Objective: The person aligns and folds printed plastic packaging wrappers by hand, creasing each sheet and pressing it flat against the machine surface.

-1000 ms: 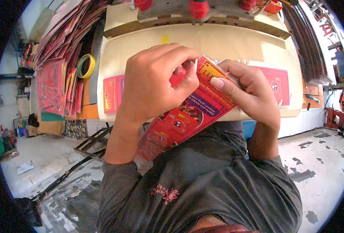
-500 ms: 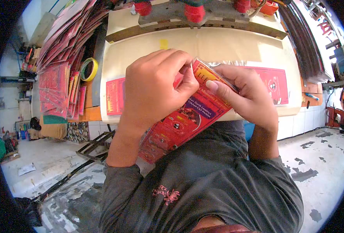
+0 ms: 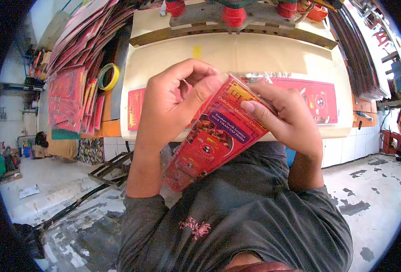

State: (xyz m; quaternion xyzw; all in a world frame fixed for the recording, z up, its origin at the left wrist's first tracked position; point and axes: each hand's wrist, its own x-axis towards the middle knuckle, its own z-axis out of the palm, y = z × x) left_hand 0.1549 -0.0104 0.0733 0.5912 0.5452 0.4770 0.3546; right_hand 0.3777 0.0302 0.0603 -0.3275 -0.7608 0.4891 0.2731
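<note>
A stack of red printed sheets (image 3: 209, 145), glossy and with a purple label, hangs slantwise between my hands, its upper end over the table edge. My right hand (image 3: 291, 118) grips the upper right side, thumb on top and fingers behind. At the upper left corner, my left hand (image 3: 178, 99) pinches with thumb and index finger; the fingertips meet the sheet's edge, and whatever thin thing lies between them is too small to name. Behind my hands another red printed sheet (image 3: 329, 102) lies on the cream-covered table (image 3: 236, 56), partly hidden.
Piles of red sheets (image 3: 67, 99) stand at the left beside a yellow tape roll (image 3: 108, 76). A metal bar (image 3: 182, 35) crosses the table's back, below a machine with red knobs (image 3: 233, 17). Dark-edged stacked sheets (image 3: 354, 54) are at the right.
The fingers of my left hand have loosened from a tight curl, with thumb and index now extended at the corner. The held stack shows more of its face.
</note>
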